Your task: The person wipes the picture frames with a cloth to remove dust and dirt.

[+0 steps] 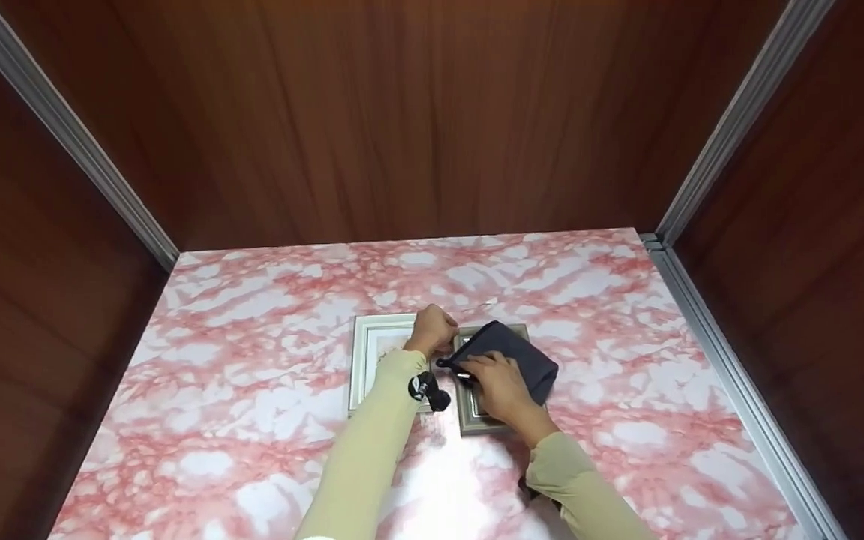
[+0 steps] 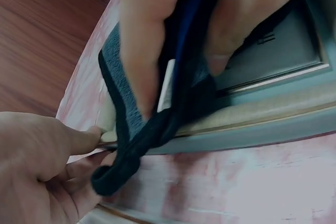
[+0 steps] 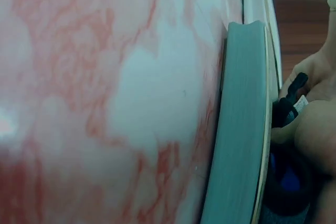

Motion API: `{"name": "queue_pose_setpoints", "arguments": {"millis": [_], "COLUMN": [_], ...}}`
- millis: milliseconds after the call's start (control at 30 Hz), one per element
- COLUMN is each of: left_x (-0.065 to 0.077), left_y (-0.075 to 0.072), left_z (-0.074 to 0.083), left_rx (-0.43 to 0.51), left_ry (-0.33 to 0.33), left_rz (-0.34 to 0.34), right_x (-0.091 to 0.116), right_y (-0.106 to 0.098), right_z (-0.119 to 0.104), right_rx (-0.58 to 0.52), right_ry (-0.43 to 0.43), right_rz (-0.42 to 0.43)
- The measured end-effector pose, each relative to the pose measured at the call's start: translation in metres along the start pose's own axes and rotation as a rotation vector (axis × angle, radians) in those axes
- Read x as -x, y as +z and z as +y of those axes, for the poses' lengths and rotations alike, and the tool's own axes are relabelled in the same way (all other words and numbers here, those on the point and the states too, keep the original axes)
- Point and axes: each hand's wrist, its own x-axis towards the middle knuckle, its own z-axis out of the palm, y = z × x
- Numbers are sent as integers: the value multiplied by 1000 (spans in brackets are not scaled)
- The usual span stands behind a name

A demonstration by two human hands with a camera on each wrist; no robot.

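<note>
A dark grey cloth (image 1: pixel 526 360) with a black edge and a small loop lies over a brown-gold picture frame (image 1: pixel 481 427). My right hand (image 1: pixel 503 386) grips the bunched cloth against that frame; in the left wrist view the fingers straddle a fold with a white tag (image 2: pixel 167 85). My left hand (image 1: pixel 434 330) pinches the frame's near corner between thumb and fingers, as the left wrist view shows, beside the cloth's loop (image 2: pixel 113 179). The cloth hides much of the frame's picture. Under my left forearm is a white picture frame (image 1: pixel 361 360), partly covered by the arm.
Both frames lie flat, side by side, on a red-and-white marbled tabletop (image 1: pixel 252 345). Dark wood panels (image 1: pixel 402 120) with grey metal rails (image 1: pixel 739 105) stand around its back and sides. A black wrist device (image 1: pixel 428 391) is strapped on the left sleeve.
</note>
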Motion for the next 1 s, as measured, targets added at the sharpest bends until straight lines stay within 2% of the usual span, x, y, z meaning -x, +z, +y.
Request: {"name": "queue_pose_setpoints", "arguments": {"millis": [233,467,600,700,800,1000], "left_x": [0,3,5,6,5,4], "left_y": [2,6,7,7,8,10], "left_z": [5,3,-3,-7,-8,-4], "left_rx": [90,206,208,163,143,167], "left_ry": [-63,-158,-144,-98,-86,-84], "left_rz": [62,34,44,70,74,52], "right_x": [2,19,32,43,53,65], "right_y": [-13,-23,-27,-31,-34,-33], "right_z": [-5,-20,-29,-35,-41,-46], "right_rx": [8,11,20,19,30,101], "right_ry": [-26,-33,-66,-86,-102,-99], "right_rz": [-26,-122,-157,-171,-177,-127]}}
